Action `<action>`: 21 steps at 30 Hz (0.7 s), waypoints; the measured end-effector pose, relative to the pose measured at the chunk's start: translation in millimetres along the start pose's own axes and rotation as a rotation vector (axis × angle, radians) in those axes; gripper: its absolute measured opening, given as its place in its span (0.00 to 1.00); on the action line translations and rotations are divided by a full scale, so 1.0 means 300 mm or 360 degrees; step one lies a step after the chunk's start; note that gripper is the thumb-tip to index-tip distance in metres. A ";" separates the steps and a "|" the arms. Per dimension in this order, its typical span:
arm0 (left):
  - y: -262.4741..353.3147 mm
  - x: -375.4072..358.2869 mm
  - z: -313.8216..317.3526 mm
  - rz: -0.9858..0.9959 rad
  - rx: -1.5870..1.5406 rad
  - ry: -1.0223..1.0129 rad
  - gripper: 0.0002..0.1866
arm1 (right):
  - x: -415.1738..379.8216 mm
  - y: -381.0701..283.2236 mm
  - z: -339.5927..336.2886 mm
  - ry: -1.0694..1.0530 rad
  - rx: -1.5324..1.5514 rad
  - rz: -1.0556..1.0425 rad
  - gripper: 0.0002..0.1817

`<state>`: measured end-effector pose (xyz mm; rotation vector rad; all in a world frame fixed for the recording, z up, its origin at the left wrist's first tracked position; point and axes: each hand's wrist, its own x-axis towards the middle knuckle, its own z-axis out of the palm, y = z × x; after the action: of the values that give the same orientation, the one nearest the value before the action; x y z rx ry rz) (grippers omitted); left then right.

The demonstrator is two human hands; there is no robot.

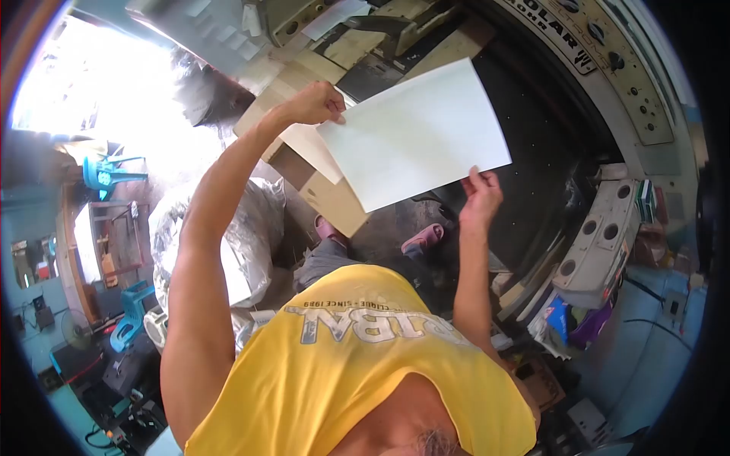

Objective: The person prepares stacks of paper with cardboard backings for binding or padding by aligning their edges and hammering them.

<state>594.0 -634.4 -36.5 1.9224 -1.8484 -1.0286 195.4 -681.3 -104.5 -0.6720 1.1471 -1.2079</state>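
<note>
A large white sheet (414,129) is held in the air in front of me, tilted. My left hand (319,104) is closed in a pinch on its left edge, near the upper left corner. Along the lower edge, close to the right corner, my right hand (481,199) pinches the sheet between thumb and fingers. Behind and below the left part of the sheet lie brown boards (333,204), partly covered by it. Under the sheet's right side is a dark surface (536,114) of a machine.
A machine panel (642,91) with knobs and Polar Mohr lettering curves along the upper right. Below it is a grey box with round holes (597,242). Clear plastic wrapping (262,216) bulges at my left; a blue plastic chair (106,173) stands farther off. My feet in pink footwear (423,238) are below.
</note>
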 end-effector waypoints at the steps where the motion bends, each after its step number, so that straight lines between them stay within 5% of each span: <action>1: -0.056 -0.001 -0.020 0.0071 0.0040 -0.0057 0.12 | -0.044 0.065 0.027 0.0057 0.0004 0.0067 0.05; 4: -0.230 0.014 -0.065 0.0322 0.0206 -0.0212 0.12 | -0.154 0.221 0.106 0.0170 0.0037 0.0197 0.05; 9: -0.383 0.193 -0.126 0.0262 0.0428 -0.0618 0.12 | -0.291 0.395 0.222 0.0412 0.0184 0.0447 0.07; 21: -0.338 0.697 -0.203 0.0215 0.0627 -0.1179 0.14 | -0.296 0.392 0.428 0.0903 -0.0021 0.0396 0.07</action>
<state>694.8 -835.9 -120.1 1.6842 -2.7091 -1.5695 362.1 -585.2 -139.0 -0.1795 1.6545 -1.2082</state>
